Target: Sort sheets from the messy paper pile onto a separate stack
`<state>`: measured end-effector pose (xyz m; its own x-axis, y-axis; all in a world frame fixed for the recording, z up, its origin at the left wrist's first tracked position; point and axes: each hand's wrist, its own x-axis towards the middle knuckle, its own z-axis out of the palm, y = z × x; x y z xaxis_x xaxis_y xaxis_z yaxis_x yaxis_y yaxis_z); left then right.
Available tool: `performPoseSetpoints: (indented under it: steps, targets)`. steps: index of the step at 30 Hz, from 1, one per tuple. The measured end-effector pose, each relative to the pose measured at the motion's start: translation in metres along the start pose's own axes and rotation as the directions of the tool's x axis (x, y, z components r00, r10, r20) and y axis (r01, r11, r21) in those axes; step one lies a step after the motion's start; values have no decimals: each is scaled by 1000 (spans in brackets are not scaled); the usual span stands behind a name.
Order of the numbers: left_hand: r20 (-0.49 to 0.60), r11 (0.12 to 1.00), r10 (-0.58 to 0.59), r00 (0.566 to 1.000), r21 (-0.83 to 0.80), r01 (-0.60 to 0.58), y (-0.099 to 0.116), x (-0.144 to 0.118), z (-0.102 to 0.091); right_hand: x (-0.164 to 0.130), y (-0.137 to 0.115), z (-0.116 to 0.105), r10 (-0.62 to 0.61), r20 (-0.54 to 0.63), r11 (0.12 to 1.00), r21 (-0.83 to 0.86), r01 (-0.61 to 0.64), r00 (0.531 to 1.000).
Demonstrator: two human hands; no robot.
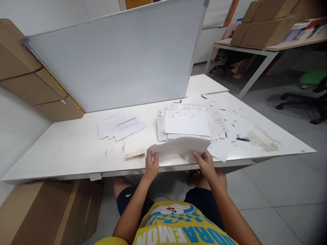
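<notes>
White paper sheaf pinched between left hand, right hand.

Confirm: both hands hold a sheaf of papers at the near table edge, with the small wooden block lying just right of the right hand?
Not quite. In the head view the left hand and right hand do hold the sheaf of papers at the near edge of the table, but the wooden block lies just left of the left hand.

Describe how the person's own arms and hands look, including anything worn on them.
Both arms are bare down to the left hand and right hand: no gloves, watch or rings visible. Short sleeves of a yellow cartoon-print T-shirt with white lettering end near the shoulders.
</notes>
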<state>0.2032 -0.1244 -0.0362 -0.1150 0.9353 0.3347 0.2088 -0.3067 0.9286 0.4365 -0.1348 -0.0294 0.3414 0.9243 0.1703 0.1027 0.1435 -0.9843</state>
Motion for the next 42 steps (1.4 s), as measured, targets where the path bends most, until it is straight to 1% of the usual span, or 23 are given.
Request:
performPoseSetpoints:
  steps: [3,6,8,11,13,14,16,17,18,20,22,24,25,26,28,30,33,37,42]
  targets:
    - [-45,999,-45,998,18,45,7,1,-2,-3,-3,-10,9,78,995,-99,-1,997]
    - [17,995,-100,995,30,99,19,0,-9,-7,-10,-22,83,200,976,-215,-39,976]
    - [71,989,-142,987,62,138,25,-1,-18,-11,-16,-27,171,269,967,-231,-109,948]
    - [135,952,-253,958,213,222,32,-4,-37,-18,-20,-27,313,328,946,-190,-263,891]
    - [168,914,-307,937,326,241,34,-6,-50,-22,-19,-23,414,368,910,-161,-382,832]
    - [175,898,-314,933,373,232,36,-6,-56,-24,-17,-21,459,387,887,-153,-435,800]
    - [162,866,-301,940,459,198,38,-8,-67,-26,-14,-17,527,415,844,-151,-515,742]
    - [145,846,-290,946,501,183,39,-9,-72,-26,-13,-15,548,421,829,-154,-538,723]
    - [122,824,-275,954,540,169,40,-10,-76,-26,-12,-14,560,421,820,-157,-550,714]
    - [68,791,-197,978,601,118,41,-11,-82,-24,-12,-11,566,415,816,-162,-555,712]
    - [13,775,-35,999,632,19,40,-11,-85,-21,-12,-9,554,401,827,-162,-538,730]
    - [-24,747,147,989,658,-95,37,-7,-87,-18,-10,-8,525,386,847,-148,-511,758]
    - [-32,725,211,977,676,-134,35,-4,-87,-16,-9,-9,509,379,857,-135,-498,773]
    - [-31,700,249,968,697,-158,32,0,-86,-14,-7,-10,493,372,866,-119,-486,786]
    - [2,655,263,965,734,-180,25,8,-83,-12,-3,-11,473,360,875,-86,-476,804]
    - [65,627,229,971,754,-198,17,14,-79,-10,-1,-12,462,348,880,-63,-472,816]
    - [152,601,188,970,763,-236,6,18,-77,-8,-6,-6,440,347,893,-72,-445,828]
    - [200,590,195,960,758,-278,-1,18,-82,-8,-18,6,441,367,896,-122,-428,819]
    - [251,582,184,950,751,-311,-2,18,-88,-10,-20,7,471,373,874,-75,-480,799]
